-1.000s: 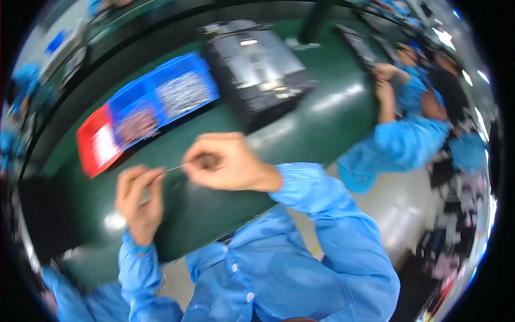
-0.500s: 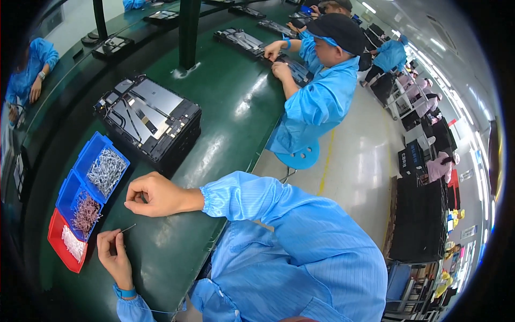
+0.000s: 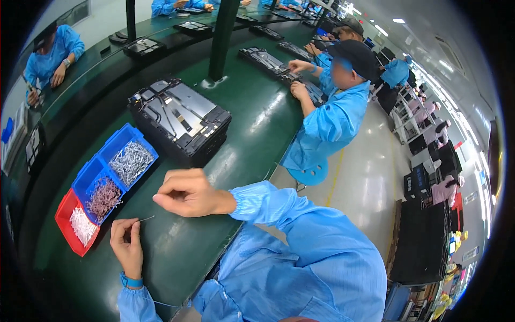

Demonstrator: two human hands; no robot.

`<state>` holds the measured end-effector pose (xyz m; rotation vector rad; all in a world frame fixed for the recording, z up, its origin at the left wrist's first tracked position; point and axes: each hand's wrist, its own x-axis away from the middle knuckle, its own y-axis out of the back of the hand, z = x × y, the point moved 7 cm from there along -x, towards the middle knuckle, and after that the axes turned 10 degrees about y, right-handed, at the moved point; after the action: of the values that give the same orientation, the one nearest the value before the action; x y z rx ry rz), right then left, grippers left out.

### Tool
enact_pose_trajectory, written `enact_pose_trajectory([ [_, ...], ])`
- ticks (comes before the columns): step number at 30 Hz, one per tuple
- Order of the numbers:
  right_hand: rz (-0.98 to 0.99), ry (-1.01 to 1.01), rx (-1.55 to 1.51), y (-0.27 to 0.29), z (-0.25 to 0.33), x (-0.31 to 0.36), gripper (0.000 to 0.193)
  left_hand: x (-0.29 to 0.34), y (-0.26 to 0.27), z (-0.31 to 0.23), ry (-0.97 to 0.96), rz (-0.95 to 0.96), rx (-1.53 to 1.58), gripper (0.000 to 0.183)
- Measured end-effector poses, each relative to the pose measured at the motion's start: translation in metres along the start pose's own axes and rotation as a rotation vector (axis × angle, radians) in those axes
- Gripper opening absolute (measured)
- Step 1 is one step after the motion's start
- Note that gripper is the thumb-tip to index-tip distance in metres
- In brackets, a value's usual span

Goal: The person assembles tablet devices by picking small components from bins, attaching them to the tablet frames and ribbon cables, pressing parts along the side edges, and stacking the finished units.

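My left hand (image 3: 127, 248), with a blue band at the wrist, is low over the green tabletop beside the red bin. Its thumb and fingers pinch a thin, pale, pin-like piece (image 3: 146, 218) that points toward my right hand. My right hand (image 3: 190, 194) hovers above the table, fingertips drawn together. Anything between those fingertips is hidden or too small to see. Left of my hands stand three joined bins: a blue bin (image 3: 151, 152) of silver-grey slender pieces, a blue bin (image 3: 80, 186) of pinkish-brown ones, and a red bin (image 3: 63, 220) of white ones.
Beyond the bins sits a stack of black device housings (image 3: 214, 134) with exposed inner parts. A dark green post (image 3: 221, 45) rises from the table (image 3: 257, 145). A co-worker (image 3: 335, 115) in blue handles similar units along the same edge. A blue round stool (image 3: 310, 173) stands nearby.
The whole view has shifted, so the table and bins appear farther right. My right hand's fingertips have drawn closer together. My left hand still pinches the thin piece.
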<state>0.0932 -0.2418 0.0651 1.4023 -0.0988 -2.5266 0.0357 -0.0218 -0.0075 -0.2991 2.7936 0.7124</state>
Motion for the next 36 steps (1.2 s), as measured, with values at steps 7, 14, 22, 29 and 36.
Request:
enact_pose_trajectory([
  [7, -0.452, 0.84, -0.219, 0.104, 0.182, -0.075, 0.063, 0.003, 0.002, 0.002, 0.089, 0.016, -0.029, 0.005],
  [14, -0.46, 0.716, -0.344, 0.148, 0.156, -0.088, 0.064, -0.002, 0.002, -0.003, 0.049, -0.004, 0.055, 0.005],
  [22, -0.289, 0.739, -0.467, 0.127, 0.152, -0.12, 0.065, 0.005, 0.007, 0.008, 0.054, 0.042, 0.112, 0.006],
  [29, -0.356, 0.913, -0.481, 0.123, 0.169, -0.195, 0.066, 0.002, 0.007, 0.003, -0.045, -0.045, 0.072, 0.006],
  [36, -0.064, 1.039, -0.458, 0.104, 0.211, -0.228, 0.067, -0.005, -0.013, 0.01, -0.05, 0.036, 0.121, 0.008],
])
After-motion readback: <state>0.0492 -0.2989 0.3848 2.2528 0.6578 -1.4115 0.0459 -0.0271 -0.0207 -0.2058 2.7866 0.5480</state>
